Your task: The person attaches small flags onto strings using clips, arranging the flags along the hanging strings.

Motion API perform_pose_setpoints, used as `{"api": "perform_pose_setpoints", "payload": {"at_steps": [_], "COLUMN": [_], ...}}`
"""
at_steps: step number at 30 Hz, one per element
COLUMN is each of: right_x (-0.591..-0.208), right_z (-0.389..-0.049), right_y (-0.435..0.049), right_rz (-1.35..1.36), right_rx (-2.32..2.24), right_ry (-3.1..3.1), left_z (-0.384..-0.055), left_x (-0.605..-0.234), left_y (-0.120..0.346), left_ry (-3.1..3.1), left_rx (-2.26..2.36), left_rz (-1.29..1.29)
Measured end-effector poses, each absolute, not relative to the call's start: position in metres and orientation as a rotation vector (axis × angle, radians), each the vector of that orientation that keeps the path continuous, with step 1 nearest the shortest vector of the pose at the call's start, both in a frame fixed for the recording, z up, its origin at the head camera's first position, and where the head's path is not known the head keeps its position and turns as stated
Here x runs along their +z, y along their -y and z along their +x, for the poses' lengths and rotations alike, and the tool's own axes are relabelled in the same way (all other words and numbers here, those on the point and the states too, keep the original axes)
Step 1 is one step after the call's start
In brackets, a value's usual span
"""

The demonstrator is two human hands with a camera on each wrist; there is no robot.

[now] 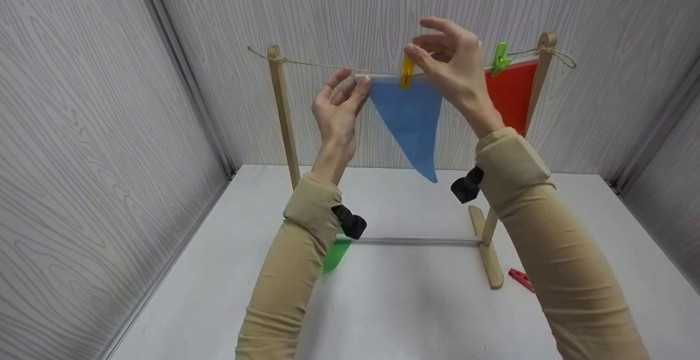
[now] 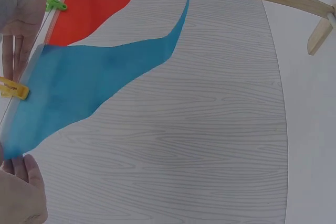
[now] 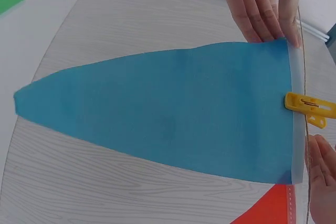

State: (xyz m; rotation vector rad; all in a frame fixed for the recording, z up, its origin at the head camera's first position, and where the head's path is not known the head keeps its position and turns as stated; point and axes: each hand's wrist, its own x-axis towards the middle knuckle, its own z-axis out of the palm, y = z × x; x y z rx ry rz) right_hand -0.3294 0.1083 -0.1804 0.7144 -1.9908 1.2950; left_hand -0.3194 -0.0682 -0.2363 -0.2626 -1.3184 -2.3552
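A blue triangular pennant (image 1: 409, 122) hangs point down from a thin string (image 1: 322, 65), its white band along the string. My left hand (image 1: 336, 111) pinches the band's left corner between thumb and fingers. Near the middle of the band, a yellow clothespin (image 3: 302, 104) straddles the band and the string. With thumb and fingertips, my right hand (image 1: 451, 62) holds the clothespin's upper end, the other fingers raised. To the right, a red pennant (image 1: 511, 94) hangs under a green clothespin (image 1: 500, 59), partly hidden by the right wrist.
The string is tied between two wooden posts (image 1: 284, 114), joined low down by a clear rod (image 1: 415, 241). A red clothespin (image 1: 521, 279) lies on the white table (image 1: 394, 305) beside the right foot. Green material (image 1: 335, 256) lies partly behind the left forearm. Wood-grain panels stand around.
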Motion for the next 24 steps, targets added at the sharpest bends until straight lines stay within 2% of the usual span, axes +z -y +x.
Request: {"api": "perform_pose_setpoints", "payload": {"at_steps": [13, 24], "right_x": [-0.187, -0.208], "right_z": [-0.324, -0.318], "right_y": [-0.111, -0.112], "right_rz": [0.760, 0.788], "right_rx": [1.394, 1.483], "right_ry": [1.790, 1.668], "left_z": [-0.322, -0.321], "left_x": [-0.255, -0.285], "left_y": [0.080, 0.089], "left_ry": [1.374, 1.518], "left_rx": [-2.316, -2.242], "left_rz": [-0.270, -0.266]}}
